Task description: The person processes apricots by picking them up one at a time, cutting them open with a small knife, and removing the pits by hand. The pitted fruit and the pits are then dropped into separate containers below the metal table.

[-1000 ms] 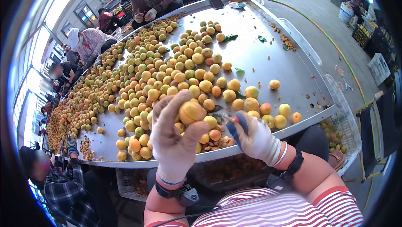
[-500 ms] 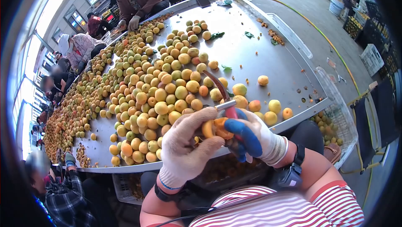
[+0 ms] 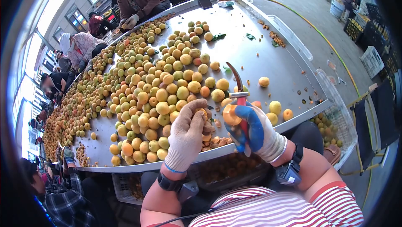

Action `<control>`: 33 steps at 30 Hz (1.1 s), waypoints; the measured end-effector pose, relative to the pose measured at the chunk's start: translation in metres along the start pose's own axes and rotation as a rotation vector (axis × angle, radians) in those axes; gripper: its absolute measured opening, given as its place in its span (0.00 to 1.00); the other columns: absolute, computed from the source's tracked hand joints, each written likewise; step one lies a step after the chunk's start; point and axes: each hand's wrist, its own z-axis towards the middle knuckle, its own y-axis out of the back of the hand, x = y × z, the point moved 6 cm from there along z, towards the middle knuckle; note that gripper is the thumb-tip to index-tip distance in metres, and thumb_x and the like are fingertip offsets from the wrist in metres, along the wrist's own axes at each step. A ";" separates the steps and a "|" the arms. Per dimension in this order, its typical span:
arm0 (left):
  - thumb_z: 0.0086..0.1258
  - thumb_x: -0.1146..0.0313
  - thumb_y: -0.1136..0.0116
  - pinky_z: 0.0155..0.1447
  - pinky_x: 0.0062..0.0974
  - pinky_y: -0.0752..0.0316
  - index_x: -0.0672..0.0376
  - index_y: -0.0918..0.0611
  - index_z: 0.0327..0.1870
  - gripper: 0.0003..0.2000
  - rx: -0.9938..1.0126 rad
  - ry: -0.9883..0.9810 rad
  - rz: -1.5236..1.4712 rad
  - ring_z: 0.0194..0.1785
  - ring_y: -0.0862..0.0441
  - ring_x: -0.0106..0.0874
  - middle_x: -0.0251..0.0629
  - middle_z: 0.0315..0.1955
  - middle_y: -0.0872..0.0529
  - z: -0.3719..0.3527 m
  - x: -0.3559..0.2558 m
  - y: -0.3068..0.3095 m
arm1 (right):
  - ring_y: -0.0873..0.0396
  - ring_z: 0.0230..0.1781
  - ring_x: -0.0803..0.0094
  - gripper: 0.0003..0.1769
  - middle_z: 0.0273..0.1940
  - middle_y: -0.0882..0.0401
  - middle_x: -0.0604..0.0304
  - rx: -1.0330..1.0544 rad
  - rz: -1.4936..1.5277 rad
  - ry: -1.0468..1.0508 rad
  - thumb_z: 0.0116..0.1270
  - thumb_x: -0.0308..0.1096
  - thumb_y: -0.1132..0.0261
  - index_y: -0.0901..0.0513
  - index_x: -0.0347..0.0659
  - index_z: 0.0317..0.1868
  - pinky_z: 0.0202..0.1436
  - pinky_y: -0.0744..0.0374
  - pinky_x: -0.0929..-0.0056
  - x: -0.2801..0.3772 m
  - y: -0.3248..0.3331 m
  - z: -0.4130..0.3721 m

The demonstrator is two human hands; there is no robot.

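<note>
Pitting seems half done: the right hand [image 3: 256,131], closed on the knife [image 3: 238,95] with its blade above the fingers, pins an apricot half [image 3: 231,114] under the thumb, while the left hand [image 3: 188,134] curls shut on a second piece [image 3: 201,114] just above the pits [image 3: 215,141], so release needs only loosened fingers.

Pale-orange apricot half [image 3: 231,115] (round, glossy) against an upright curved knife [image 3: 236,80], blade tip up
</note>
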 end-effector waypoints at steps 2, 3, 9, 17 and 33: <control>0.82 0.72 0.52 0.36 0.16 0.24 0.65 0.24 0.61 0.13 -0.026 -0.013 0.121 0.31 0.24 0.16 0.34 0.39 0.19 0.008 0.012 0.002 | 0.22 0.20 0.77 0.13 0.36 0.24 0.58 -0.063 0.231 -0.303 0.79 0.34 0.44 0.27 0.41 0.60 0.19 0.20 0.78 -0.018 0.004 0.002; 0.82 0.71 0.53 0.34 0.15 0.26 0.65 0.24 0.60 0.12 -0.013 -0.010 0.190 0.29 0.25 0.15 0.33 0.38 0.19 0.011 0.019 0.001 | 0.23 0.19 0.78 0.14 0.34 0.23 0.59 -0.202 0.562 -0.520 0.79 0.38 0.44 0.26 0.41 0.58 0.17 0.21 0.78 -0.025 0.004 0.001; 0.83 0.69 0.54 0.33 0.17 0.27 0.60 0.18 0.48 0.10 -0.026 -0.106 0.486 0.28 0.26 0.17 0.29 0.28 0.20 0.023 0.037 -0.005 | 0.25 0.16 0.77 0.16 0.28 0.22 0.62 -0.324 0.570 -0.482 0.74 0.44 0.37 0.23 0.41 0.53 0.15 0.23 0.77 -0.027 0.010 0.005; 0.83 0.66 0.53 0.35 0.18 0.24 0.60 0.18 0.48 0.11 -0.010 -0.011 0.400 0.30 0.24 0.18 0.30 0.30 0.19 0.030 0.052 -0.002 | 0.25 0.16 0.76 0.17 0.27 0.22 0.62 -0.445 0.497 -0.421 0.70 0.43 0.33 0.20 0.40 0.50 0.14 0.24 0.77 -0.031 0.015 0.006; 0.82 0.65 0.47 0.39 0.16 0.21 0.66 0.20 0.60 0.15 0.053 0.103 0.440 0.36 0.19 0.17 0.33 0.40 0.14 0.031 0.044 0.007 | 0.25 0.19 0.78 0.18 0.27 0.22 0.62 -0.375 0.424 -0.414 0.71 0.43 0.34 0.20 0.37 0.52 0.16 0.23 0.78 -0.033 0.020 0.010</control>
